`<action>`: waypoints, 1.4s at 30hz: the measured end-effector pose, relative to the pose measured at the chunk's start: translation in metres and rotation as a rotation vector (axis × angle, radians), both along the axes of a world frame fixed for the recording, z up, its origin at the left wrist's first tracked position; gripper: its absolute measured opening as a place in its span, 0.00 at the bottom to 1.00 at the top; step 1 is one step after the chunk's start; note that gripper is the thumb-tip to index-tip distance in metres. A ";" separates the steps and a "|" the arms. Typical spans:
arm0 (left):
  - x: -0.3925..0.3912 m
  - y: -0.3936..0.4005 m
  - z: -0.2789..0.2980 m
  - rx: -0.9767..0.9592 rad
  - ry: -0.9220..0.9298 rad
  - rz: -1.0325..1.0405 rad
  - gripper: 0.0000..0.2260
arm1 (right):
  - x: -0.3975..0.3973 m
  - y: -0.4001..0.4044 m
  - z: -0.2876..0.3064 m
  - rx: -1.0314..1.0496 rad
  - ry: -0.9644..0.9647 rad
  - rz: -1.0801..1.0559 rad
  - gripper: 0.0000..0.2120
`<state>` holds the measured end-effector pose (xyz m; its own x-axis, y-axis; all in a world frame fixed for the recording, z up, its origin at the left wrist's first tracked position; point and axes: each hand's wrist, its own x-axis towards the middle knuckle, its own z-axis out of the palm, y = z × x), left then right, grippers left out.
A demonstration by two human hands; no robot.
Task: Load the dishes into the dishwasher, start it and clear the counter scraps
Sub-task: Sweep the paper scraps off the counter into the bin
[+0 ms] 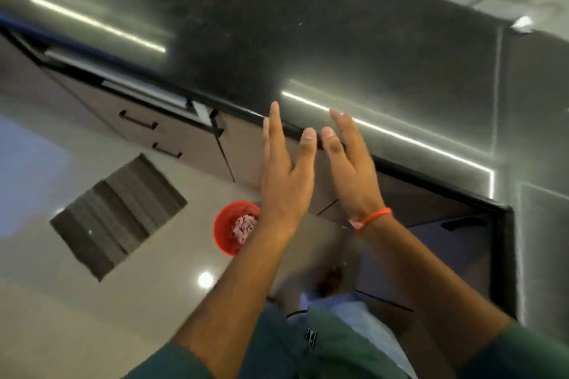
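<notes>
- At the counter's front edge, we find the left hand (284, 169) and the right hand (349, 163) raised side by side, palms turned toward each other, thumbs nearly meeting.
- Fingers of both hands are straight and loosely spread; neither holds anything.
- A thin orange band (374, 217) circles the right wrist; dark green sleeves cover both upper arms.
- The counter (308, 49) is dark polished stone, speckled, with a rounded black edge; bright strip-light reflections run across it.
- On the floor below the left forearm stands a round red bowl (228, 228), glossy like plastic, holding pinkish shredded scraps (244, 228). It is partly hidden by the arm.
- Beneath the counter we note flat matt cabinet fronts (184, 138) with slim black bar handles.
- A ribbed grey rectangular mat (118, 215) lies on the glossy pale tiled floor (92, 317), well apart from the bowl.
- We cannot identify a dishwasher with certainty; the picture is motion-blurred.
</notes>
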<state>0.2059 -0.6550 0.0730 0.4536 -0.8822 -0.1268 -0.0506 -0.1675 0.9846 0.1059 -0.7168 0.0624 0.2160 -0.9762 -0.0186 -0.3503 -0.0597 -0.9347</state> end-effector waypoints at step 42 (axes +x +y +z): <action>-0.307 -0.298 0.046 -0.149 -0.702 -0.952 0.44 | -0.396 -0.137 0.054 -0.325 0.285 -0.862 0.33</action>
<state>-0.1009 -0.9525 0.1191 -0.4621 -0.8866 0.0195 -0.6282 0.3428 0.6985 -0.2900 -0.8540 0.1168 -0.5484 -0.7640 0.3401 -0.6063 0.0831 -0.7909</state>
